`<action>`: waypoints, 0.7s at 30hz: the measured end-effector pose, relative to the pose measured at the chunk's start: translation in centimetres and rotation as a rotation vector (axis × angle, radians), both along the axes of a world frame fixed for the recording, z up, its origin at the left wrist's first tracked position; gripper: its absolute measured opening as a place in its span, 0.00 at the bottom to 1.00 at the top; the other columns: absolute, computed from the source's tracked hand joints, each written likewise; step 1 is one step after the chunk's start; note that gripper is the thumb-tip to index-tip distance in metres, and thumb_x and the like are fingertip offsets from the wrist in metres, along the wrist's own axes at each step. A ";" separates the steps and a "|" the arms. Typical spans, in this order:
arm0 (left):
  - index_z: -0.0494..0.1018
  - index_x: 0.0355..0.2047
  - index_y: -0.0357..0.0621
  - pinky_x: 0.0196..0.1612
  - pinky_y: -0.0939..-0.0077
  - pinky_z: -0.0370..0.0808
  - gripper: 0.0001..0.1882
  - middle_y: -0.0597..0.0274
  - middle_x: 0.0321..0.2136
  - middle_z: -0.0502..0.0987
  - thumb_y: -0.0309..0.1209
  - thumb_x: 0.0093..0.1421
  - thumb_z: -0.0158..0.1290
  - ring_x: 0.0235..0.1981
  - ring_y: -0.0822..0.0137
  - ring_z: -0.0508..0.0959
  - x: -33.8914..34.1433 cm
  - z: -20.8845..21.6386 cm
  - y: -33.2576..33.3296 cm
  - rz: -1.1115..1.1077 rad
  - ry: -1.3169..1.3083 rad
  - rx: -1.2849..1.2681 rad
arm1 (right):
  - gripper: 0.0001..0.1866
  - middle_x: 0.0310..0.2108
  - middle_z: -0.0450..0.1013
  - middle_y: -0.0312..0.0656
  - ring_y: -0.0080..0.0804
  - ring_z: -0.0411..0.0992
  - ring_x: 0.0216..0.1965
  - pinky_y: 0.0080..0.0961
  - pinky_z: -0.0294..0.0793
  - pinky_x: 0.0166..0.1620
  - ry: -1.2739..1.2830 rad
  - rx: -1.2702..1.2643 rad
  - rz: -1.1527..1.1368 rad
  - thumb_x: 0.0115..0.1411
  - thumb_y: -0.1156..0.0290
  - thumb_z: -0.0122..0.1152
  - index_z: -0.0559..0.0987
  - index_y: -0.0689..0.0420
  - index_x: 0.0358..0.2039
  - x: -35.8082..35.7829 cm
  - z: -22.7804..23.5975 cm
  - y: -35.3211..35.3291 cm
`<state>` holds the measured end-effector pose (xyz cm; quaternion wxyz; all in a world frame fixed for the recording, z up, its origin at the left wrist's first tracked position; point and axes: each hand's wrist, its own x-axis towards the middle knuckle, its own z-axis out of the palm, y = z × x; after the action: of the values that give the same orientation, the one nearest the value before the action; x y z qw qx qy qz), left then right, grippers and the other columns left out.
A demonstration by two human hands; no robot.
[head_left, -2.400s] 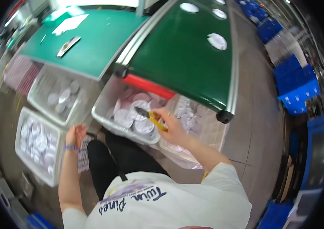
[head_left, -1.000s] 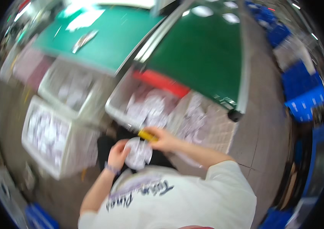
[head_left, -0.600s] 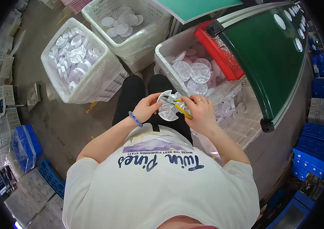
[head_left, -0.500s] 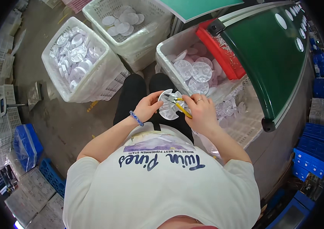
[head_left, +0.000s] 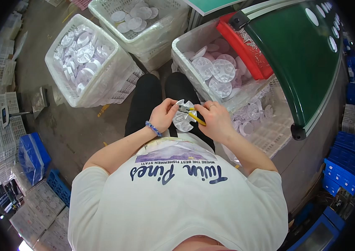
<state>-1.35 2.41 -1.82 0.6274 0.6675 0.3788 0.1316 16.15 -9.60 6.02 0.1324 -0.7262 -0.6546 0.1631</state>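
Bimanual hold of a plastic disc, seen from above. The left hand (head_left: pixel 163 116) pinches the white, notched disc (head_left: pixel 181 124) at its left edge, between thumb and fingers; the right hand (head_left: pixel 216 121) is closed around the yellow-handled pliers (head_left: pixel 198 119). The disc sits over the lap, between the 2 hands, to the left of the right hand's grip and in line with the tool's nose. The long axis of the pliers slants from the right palm up and leftward, so that the jaws lie over the upper part of the disc, near the left thumb; whether they touch the plastic cannot be told. The left hand, in contact with the disc, is the nearer of the 2; the right hand reaches it only by way of the pliers. Beyond the knees, a white basket (head_left: pixel 178 53) holds similar discs, with a red tray (head_left: pixel 239 51) set along its far right side, beside the green conveyor (head_left: pixel 294 54).
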 end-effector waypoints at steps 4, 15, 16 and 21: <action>0.70 0.39 0.38 0.30 0.79 0.70 0.11 0.60 0.24 0.74 0.34 0.62 0.49 0.25 0.72 0.73 0.0 0.5 0.0 -0.073 0.189 0.090 | 0.24 0.29 0.70 0.39 0.37 0.71 0.33 0.31 0.72 0.34 0.070 0.026 -0.003 0.40 0.72 0.65 0.76 0.53 0.42 -0.3 -1.8 -0.6; 0.69 0.48 0.41 0.40 0.65 0.73 0.16 0.46 0.35 0.77 0.34 0.63 0.43 0.38 0.50 0.77 0.1 -0.2 0.2 -0.274 0.244 0.340 | 0.26 0.36 0.68 0.39 0.35 0.68 0.42 0.34 0.63 0.42 0.121 -0.007 -0.056 0.41 0.70 0.64 0.75 0.52 0.46 -0.6 -1.3 -2.0; 0.68 0.50 0.41 0.41 0.66 0.73 0.17 0.45 0.36 0.76 0.34 0.63 0.43 0.38 0.50 0.77 0.1 0.3 0.1 -0.276 0.253 0.339 | 0.27 0.38 0.68 0.39 0.35 0.66 0.44 0.35 0.60 0.43 0.137 -0.043 -0.046 0.41 0.69 0.64 0.74 0.53 0.47 -0.7 -1.3 -2.0; 0.68 0.51 0.40 0.42 0.66 0.73 0.17 0.44 0.37 0.76 0.33 0.63 0.43 0.39 0.50 0.76 0.0 0.7 -0.1 -0.270 0.231 0.353 | 0.27 0.35 0.67 0.38 0.34 0.66 0.41 0.34 0.60 0.42 0.123 0.018 -0.102 0.41 0.69 0.62 0.74 0.53 0.47 -1.6 -2.3 -2.2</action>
<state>-1.37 2.27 -1.09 0.4655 0.8218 0.3268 0.0334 14.51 -11.76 3.74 0.1870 -0.7460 -0.6088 0.1945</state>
